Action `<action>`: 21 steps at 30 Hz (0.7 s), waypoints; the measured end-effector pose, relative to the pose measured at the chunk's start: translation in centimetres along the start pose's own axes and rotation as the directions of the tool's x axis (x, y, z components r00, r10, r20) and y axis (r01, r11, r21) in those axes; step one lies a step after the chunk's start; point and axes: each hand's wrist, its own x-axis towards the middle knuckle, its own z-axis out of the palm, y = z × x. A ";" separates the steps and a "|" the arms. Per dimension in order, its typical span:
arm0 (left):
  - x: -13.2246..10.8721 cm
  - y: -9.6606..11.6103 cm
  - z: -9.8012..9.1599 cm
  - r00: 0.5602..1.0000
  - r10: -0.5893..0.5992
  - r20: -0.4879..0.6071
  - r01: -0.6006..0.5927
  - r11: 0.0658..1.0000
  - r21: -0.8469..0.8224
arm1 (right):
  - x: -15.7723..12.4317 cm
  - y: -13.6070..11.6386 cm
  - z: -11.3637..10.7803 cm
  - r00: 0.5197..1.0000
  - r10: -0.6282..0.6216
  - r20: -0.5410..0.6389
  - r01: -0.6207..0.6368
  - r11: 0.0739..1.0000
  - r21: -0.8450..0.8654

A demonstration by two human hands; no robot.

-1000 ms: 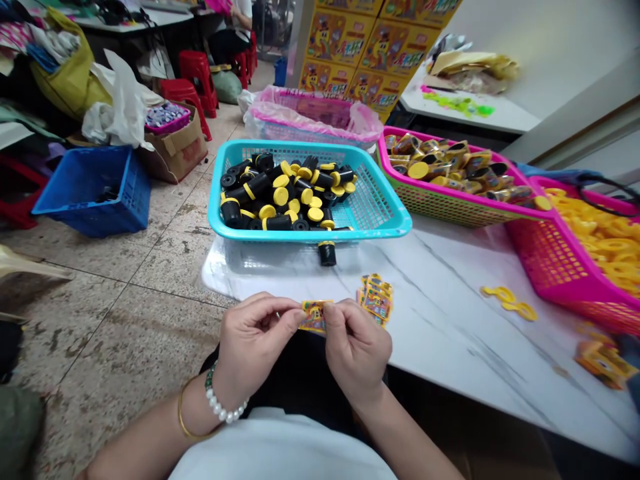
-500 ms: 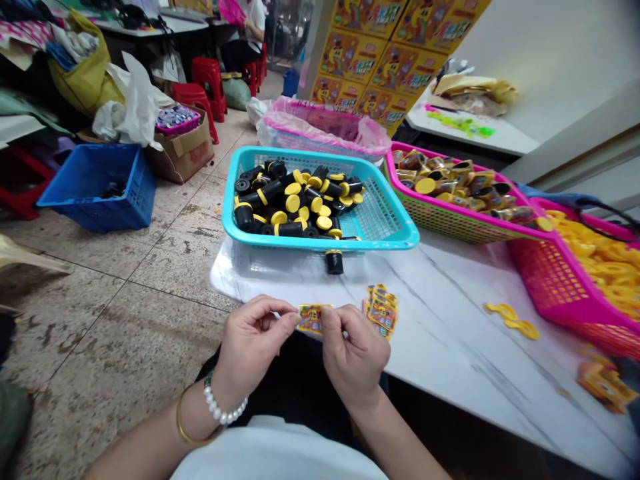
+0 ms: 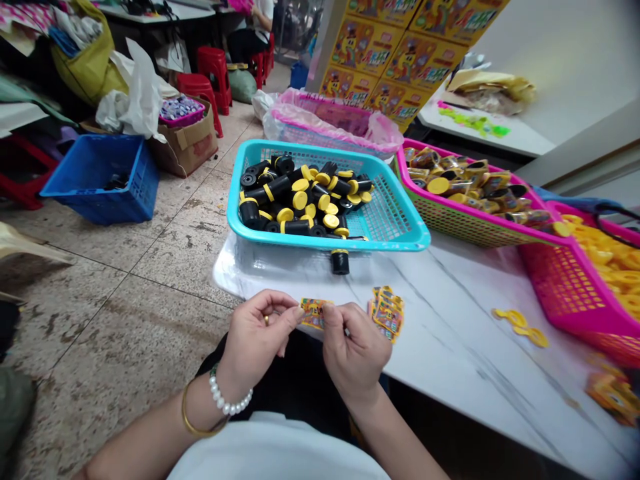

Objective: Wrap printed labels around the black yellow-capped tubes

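Observation:
Between my two hands is a small printed sticker (image 3: pixel 313 313), yellow and orange with cartoon figures. My left hand (image 3: pixel 263 333) pinches its left edge between thumb and forefinger. The right end is gripped by my right hand (image 3: pixel 355 347), thumb on top and fingers curled under. Just right of that hand, a loose pile of similar stickers (image 3: pixel 387 312) lies on the marbled white table (image 3: pixel 450 333). Beyond my hands one black cylinder with a yellow rim (image 3: pixel 340 262) stands on the table. Behind it sits a turquoise basket (image 3: pixel 395 220) of black and yellow cylinders.
Pink baskets stand to the right, one with labelled cylinders (image 3: pixel 465 180), another (image 3: pixel 555 280) with yellow plastic parts. Yellow ring pieces (image 3: pixel 520 327) lie on the table. A blue crate (image 3: pixel 100 180) rests on the floor at left. Printed cartons (image 3: pixel 385 60) are stacked behind; a seated person (image 3: pixel 250 33) is farther back.
The view has shifted slightly, so the baskets and table appear a little farther right. Both hands keep hold of the sticker, which looks slightly more tilted.

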 end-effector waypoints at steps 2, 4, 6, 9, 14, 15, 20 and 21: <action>0.2 0.0 0.1 1.000 -0.030 -0.002 0.030 0.999 -0.010 | 0.0 0.1 0.0 1.000 0.012 -0.006 -0.012 1.000 0.015; 0.3 0.0 0.1 0.998 -0.057 0.010 0.057 0.998 0.004 | 0.0 0.2 0.1 1.000 0.025 0.008 -0.025 0.999 0.040; 0.3 -0.2 0.1 0.997 -0.075 0.020 0.074 0.997 0.020 | 0.0 0.2 0.1 0.999 0.036 0.031 -0.038 0.997 0.066; 0.2 -0.4 0.1 0.997 -0.074 0.018 0.074 0.997 0.007 | 0.0 -0.1 0.1 0.997 0.059 0.042 -0.063 0.993 0.099; 0.2 -0.5 0.1 0.997 -0.071 0.010 0.071 0.997 -0.004 | -0.2 -0.3 0.1 0.995 0.094 0.015 -0.095 0.988 0.124; 0.2 -0.6 0.2 0.997 -0.072 0.011 0.072 0.997 -0.001 | -0.2 -0.3 0.1 0.996 0.092 0.009 -0.092 0.987 0.131; 0.0 -0.7 0.3 0.998 -0.061 0.013 0.061 0.998 -0.014 | -0.4 -0.2 0.1 0.994 0.105 0.006 -0.105 0.984 0.141; -0.1 -0.6 0.3 0.998 -0.056 0.010 0.056 0.998 -0.023 | -0.5 -0.2 0.1 0.994 0.112 0.008 -0.112 0.984 0.141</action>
